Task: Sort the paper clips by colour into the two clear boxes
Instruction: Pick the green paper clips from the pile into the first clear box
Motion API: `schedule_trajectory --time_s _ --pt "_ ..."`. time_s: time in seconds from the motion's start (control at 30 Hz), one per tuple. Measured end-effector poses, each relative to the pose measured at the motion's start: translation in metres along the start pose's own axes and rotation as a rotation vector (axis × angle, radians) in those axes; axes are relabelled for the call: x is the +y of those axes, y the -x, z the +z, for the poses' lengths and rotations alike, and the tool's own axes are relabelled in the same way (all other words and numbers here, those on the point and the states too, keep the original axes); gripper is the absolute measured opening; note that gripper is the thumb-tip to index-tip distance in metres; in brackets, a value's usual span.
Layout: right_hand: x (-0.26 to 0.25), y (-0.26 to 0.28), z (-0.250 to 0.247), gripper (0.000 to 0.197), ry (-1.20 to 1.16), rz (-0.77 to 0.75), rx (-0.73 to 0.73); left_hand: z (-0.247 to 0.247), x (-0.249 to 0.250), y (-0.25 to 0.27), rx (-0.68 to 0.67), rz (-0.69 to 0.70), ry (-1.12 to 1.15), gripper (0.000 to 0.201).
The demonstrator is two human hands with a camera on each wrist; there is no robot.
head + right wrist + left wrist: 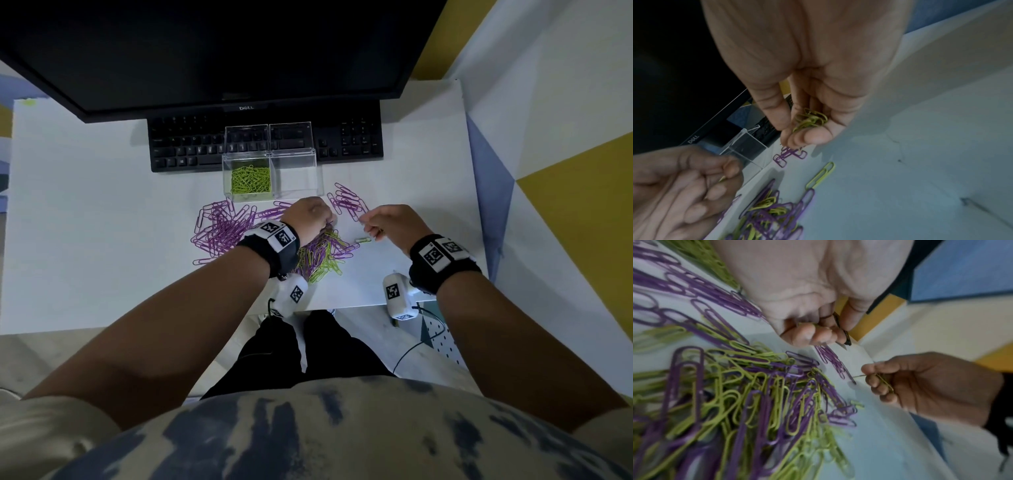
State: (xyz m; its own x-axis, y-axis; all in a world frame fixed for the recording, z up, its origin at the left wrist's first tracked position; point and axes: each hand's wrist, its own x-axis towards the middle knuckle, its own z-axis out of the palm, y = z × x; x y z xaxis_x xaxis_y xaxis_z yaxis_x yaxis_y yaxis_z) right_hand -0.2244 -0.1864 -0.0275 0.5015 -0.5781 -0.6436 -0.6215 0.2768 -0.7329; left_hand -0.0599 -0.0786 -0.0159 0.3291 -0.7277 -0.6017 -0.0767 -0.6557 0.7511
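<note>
Two clear boxes stand in front of the keyboard: the left box (248, 178) holds green clips, the right box (298, 171) looks empty. A mixed green and purple pile (322, 255) (756, 394) lies under my hands. My left hand (323, 219) (813, 335) hovers over it, fingers curled round a few green clips (810, 324). My right hand (368, 224) (803, 134) is just to the right, above the table, cupping a small bunch of green clips (810, 119) in its curled fingers. One green clip (363, 240) (821, 174) lies alone beneath it.
A spread of purple clips (222, 229) covers the table left of the pile, and a smaller purple group (347, 202) lies right of the boxes. A black keyboard (191, 147) and monitor (219, 51) stand behind. The table's front edge (342, 305) is close to my wrists.
</note>
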Motion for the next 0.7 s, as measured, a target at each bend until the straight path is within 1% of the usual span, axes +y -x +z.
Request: schedule_trajectory --time_s 0.07,0.1,0.13,0.2,0.27,0.33,0.4,0.43,0.5,0.6,0.7 --pt "0.004 0.004 -0.002 0.015 0.046 0.003 0.005 0.004 -0.001 -0.001 0.002 0.083 -0.291 0.014" --pt "0.006 0.006 -0.003 0.015 0.071 -0.004 0.009 0.006 -0.003 -0.001 -0.020 0.134 -0.415 0.011" --pt "0.009 0.007 -0.003 0.015 0.100 -0.016 0.013 0.008 -0.006 -0.003 -0.051 0.190 -0.502 0.008" --pt "0.015 0.009 -0.004 0.013 0.150 -0.040 0.031 0.010 -0.011 -0.005 -0.107 0.259 -0.631 0.004" --pt "0.017 0.011 -0.005 0.006 0.144 -0.068 0.036 0.010 -0.012 -0.004 -0.132 0.304 -0.749 0.010" --pt "0.018 0.011 -0.007 0.019 0.132 -0.077 0.027 0.008 -0.011 -0.003 -0.138 0.341 -0.870 0.012" --pt "0.018 0.010 -0.008 0.031 0.131 -0.048 0.018 0.007 -0.008 -0.001 -0.137 0.369 -0.963 0.012" --pt "0.018 0.010 -0.007 0.033 0.154 -0.039 0.014 0.007 -0.008 -0.001 -0.140 0.377 -0.974 0.012" --pt "0.020 0.010 -0.004 0.028 0.288 -0.064 0.019 0.004 -0.009 0.000 -0.131 0.373 -0.929 0.010" --pt "0.025 0.011 0.002 0.013 0.550 -0.181 0.028 -0.002 -0.012 -0.002 -0.067 0.336 -0.711 0.010" --pt "0.028 0.009 0.010 0.005 0.682 -0.243 0.046 -0.011 -0.010 0.000 0.032 0.276 -0.552 0.008"
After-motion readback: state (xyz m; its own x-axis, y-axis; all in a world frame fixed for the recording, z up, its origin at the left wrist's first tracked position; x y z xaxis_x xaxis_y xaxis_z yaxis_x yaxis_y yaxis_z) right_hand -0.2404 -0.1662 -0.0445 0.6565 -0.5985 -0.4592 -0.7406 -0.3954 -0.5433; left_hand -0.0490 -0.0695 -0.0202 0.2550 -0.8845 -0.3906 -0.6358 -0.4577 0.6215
